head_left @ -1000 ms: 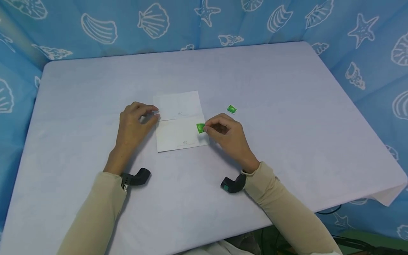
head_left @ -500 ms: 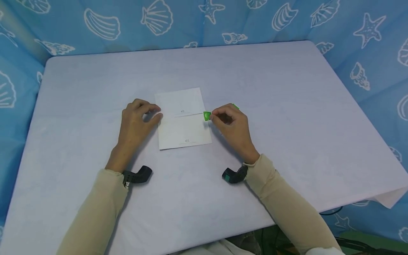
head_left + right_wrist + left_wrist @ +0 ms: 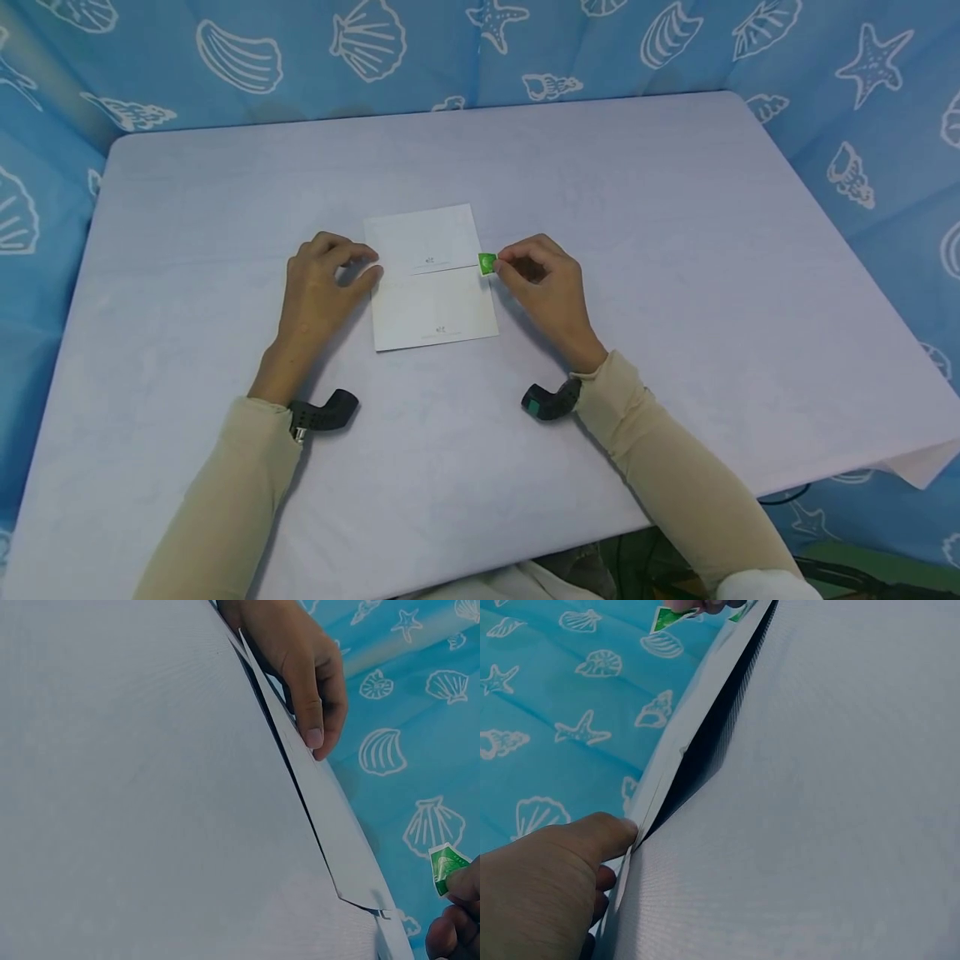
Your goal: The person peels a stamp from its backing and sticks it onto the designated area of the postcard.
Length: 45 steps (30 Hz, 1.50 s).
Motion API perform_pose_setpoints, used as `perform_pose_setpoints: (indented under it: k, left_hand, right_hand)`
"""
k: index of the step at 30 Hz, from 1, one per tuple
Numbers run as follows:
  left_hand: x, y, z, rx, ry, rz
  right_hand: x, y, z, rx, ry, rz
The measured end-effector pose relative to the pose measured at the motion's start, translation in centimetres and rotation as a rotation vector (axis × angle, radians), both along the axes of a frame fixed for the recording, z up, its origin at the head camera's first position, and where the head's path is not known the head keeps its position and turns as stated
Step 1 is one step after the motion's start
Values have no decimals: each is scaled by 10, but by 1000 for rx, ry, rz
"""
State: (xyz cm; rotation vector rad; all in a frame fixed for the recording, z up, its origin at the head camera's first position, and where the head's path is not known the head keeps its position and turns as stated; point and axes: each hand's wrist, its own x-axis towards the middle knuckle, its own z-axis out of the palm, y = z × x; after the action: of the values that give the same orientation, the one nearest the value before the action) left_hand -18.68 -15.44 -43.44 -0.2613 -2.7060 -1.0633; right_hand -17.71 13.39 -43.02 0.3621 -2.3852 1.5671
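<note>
A white card (image 3: 435,304) lies in the middle of the table, a crease across it and a line of tiny print on each half. Its near edge lifts off the cloth in the left wrist view. My left hand (image 3: 315,279) rests its thumb and fingertips on the card's left edge. Between thumb and index finger, my right hand (image 3: 546,287) pinches a small green stamp (image 3: 487,263) with a white border. That stamp overlaps the card's right edge at the crease. A second green piece (image 3: 737,615) peeks out by the right hand in the left wrist view; the hand hides it from the head view.
A white cloth covers the table (image 3: 225,200). Blue shell-patterned curtains (image 3: 300,58) hang behind and beside it. Each wrist carries a black camera mount (image 3: 326,412). Dark cables (image 3: 847,571) run below the front right edge.
My right hand has moved up and slightly right with the stamp, from over the lower half to the crease at the right edge, covering the second green piece. The left hand keeps its place.
</note>
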Motion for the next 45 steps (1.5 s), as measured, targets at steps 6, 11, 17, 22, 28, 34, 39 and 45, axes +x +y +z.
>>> perform_pose_setpoints:
  k: [6,11,17,22,28,34,39,45]
  left_hand:
    - [1,-1,-1,-5,-7,4]
    - [1,0,-1,-1,13,-2]
    - [1,0,0,-12,16,3]
    - [1,-1,0,-17,8,6]
    - [1,0,-1,-24,0,8]
    - [0,-1,-2,-22,11,9]
    - [0,-1,-2,-11,16,-1]
    - [0,-1,-2,-7,18,-5]
  right_hand:
    - [9,-11,25,12,-17,-3]
    - [4,-10,22,24,-16,-11]
    - [-13,-4,0,27,-10,-19]
    - [-19,-3,-5,26,-11,-9]
    - [-25,-4,-6,45,1,-1]
    - [-30,-6,-6,52,1,-2]
    - [-34,-7,-6,51,-2,-2]
    - [-38,-8,-8,36,-1,-1]
